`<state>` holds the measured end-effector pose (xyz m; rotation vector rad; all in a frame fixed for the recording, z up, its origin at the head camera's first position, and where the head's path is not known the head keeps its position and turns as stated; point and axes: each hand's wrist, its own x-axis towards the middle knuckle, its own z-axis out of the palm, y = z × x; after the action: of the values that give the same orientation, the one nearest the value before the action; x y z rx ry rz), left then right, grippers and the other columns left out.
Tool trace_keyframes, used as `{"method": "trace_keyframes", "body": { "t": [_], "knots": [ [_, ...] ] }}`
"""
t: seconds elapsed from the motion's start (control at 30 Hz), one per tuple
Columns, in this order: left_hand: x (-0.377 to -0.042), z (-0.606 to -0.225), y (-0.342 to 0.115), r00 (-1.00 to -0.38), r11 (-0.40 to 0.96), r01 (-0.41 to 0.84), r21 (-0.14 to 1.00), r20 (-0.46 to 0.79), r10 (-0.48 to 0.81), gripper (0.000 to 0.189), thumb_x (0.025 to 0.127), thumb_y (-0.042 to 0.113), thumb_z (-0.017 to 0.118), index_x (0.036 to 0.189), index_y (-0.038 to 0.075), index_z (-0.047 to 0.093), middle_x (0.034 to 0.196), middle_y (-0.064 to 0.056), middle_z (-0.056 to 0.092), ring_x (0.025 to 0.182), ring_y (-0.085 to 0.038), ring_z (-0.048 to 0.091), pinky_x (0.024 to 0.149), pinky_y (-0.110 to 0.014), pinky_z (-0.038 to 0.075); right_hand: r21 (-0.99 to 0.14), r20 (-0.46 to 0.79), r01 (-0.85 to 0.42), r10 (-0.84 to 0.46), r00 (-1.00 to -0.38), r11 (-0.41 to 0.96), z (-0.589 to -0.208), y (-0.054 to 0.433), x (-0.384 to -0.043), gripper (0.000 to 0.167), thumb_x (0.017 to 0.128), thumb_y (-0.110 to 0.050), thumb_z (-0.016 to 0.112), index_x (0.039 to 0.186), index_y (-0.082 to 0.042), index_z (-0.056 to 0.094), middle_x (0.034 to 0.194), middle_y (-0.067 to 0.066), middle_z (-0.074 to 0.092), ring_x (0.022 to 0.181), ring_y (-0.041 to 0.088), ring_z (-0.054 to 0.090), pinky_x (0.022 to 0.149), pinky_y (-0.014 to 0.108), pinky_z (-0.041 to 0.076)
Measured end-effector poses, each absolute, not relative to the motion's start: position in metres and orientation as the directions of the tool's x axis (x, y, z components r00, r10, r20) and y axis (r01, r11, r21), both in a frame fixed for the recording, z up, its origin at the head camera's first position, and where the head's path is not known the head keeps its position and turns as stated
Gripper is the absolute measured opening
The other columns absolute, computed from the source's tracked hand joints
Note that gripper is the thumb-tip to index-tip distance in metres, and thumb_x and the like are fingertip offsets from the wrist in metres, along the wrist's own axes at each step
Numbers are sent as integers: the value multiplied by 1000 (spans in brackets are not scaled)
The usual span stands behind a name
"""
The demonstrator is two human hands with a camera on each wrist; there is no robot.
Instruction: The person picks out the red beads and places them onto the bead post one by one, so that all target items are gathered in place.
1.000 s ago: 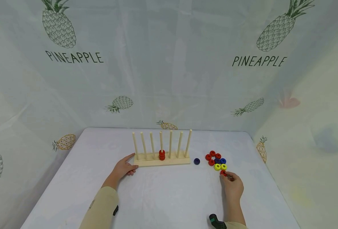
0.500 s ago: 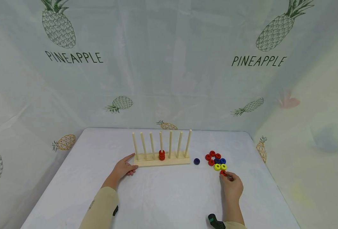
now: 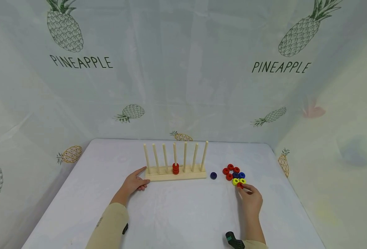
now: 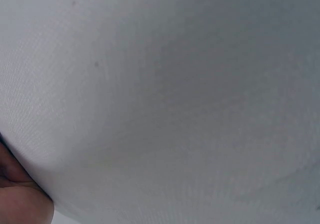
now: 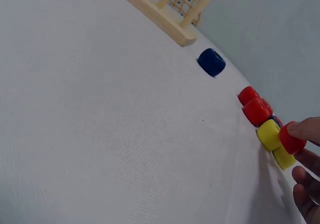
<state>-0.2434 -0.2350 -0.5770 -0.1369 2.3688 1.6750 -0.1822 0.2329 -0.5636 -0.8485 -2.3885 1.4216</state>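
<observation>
A wooden peg rack (image 3: pixel 180 176) with several upright pegs stands on the table, and red rings (image 3: pixel 175 169) are stacked on its middle peg. My left hand (image 3: pixel 133 182) holds the rack's left end, index finger at the back edge and thumb at the front. My right hand (image 3: pixel 251 200) pinches a red ring (image 5: pixel 292 139) between thumb and fingers, just in front of two yellow rings (image 5: pixel 269 134). In the left wrist view only a bit of the left hand (image 4: pixel 25 204) shows, at the lower left corner.
A lone dark blue ring (image 3: pixel 213 175) lies right of the rack. Behind the yellow rings sit several red rings (image 3: pixel 226 171) and blue ones (image 3: pixel 242 175) in a cluster. A pale cloth with printed pineapples (image 3: pixel 183 69) rises behind the table (image 3: pixel 177 214).
The red ring in my right hand has shifted slightly up and left, partly in front of the yellow rings. My left hand and the rack have stayed put.
</observation>
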Motion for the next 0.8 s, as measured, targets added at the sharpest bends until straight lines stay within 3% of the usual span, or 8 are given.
{"method": "trace_keyframes", "body": {
  "t": [0.43, 0.8],
  "knots": [
    [-244, -577, -235, -968, 362, -206, 909, -244, 62, 78, 86, 11, 76, 152, 7, 34, 64, -7, 67, 49, -11, 58, 47, -23, 47, -875, -89, 326, 544, -835, 358, -544, 218, -190, 28, 87, -16, 75, 111, -3, 71, 112, 19, 60, 92, 31, 53, 63, 25, 45],
    [-242, -576, -233, -968, 380, -206, 902, -245, 56, 77, 87, 10, 75, 152, 7, 34, 63, -6, 66, 48, -9, 57, 47, -21, 46, -869, -123, 296, 407, -905, 397, -531, 206, -195, 29, 88, -21, 74, 111, -4, 71, 114, 16, 60, 95, 30, 52, 70, 28, 47]
  ]
}}
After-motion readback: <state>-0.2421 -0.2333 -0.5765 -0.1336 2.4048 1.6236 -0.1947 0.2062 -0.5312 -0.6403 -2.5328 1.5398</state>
